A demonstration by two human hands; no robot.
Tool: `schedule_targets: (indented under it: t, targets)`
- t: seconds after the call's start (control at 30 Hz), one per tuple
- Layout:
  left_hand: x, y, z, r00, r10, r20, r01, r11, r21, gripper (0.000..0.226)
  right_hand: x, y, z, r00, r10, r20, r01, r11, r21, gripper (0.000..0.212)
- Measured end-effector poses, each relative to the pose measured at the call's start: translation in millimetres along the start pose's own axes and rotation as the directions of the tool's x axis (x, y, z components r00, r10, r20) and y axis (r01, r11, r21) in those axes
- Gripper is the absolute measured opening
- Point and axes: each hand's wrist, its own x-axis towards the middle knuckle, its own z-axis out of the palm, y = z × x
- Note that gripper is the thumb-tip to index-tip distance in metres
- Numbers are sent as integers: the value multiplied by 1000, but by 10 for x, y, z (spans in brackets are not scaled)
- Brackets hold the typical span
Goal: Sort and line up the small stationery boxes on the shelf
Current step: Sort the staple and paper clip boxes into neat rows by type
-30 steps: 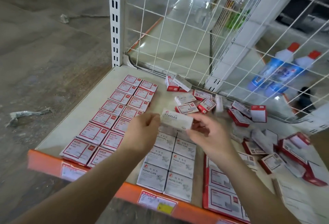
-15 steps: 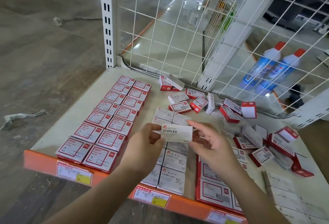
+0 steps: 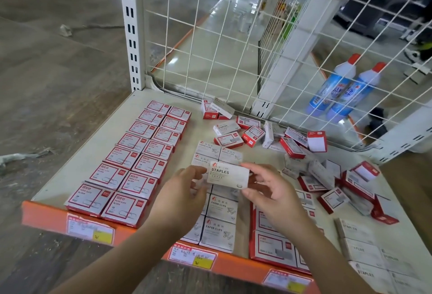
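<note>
Left hand (image 3: 181,191): pinches the white staples box (image 3: 228,174) at its left end, label up, seemingly to read it.
Right hand (image 3: 268,188): pinches its right end.
Unsorted pile (image 3: 292,144): frame centre-right.

soft even light, edges warped, slightly blurred.

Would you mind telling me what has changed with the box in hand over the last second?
The white STAPLES box, held by the left hand and right hand, was turned so its printed face points up at the camera and drawn slightly toward the person. Neither grip let go. The red paper-clip rows, white paper-clip rows and loose pile stayed put.
</note>
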Motion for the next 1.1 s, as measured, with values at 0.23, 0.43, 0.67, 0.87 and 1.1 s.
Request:
schedule_targets:
  t: [0.23, 0.43, 0.67, 0.87, 1.1]
  targets:
    - [-120, 81, 30, 981, 131, 143, -180, 892, 414, 43, -208, 67, -129, 993, 114, -17, -115, 992, -47, 43]
    - [-101, 120, 63, 950, 209, 232, -296, 837, 461, 41, -412, 128, -144, 980, 198, -35, -199, 979, -42, 37]
    - [-137, 304, 180, 886, 313, 341, -444, 783, 436, 37, -702, 127, -333, 923, 356, -146, -361, 933, -7, 38]
    - [-223, 346, 429, 846, 421, 328, -530, 731, 430, 13, -1011, 221, -508, 887, 416, -199, -434, 899, -56, 38]
    - [-325, 535, 722, 882, 354, 311, -469, 721, 510, 40, -1226, 529, -809, 887, 390, -246, -417, 906, -70, 40]
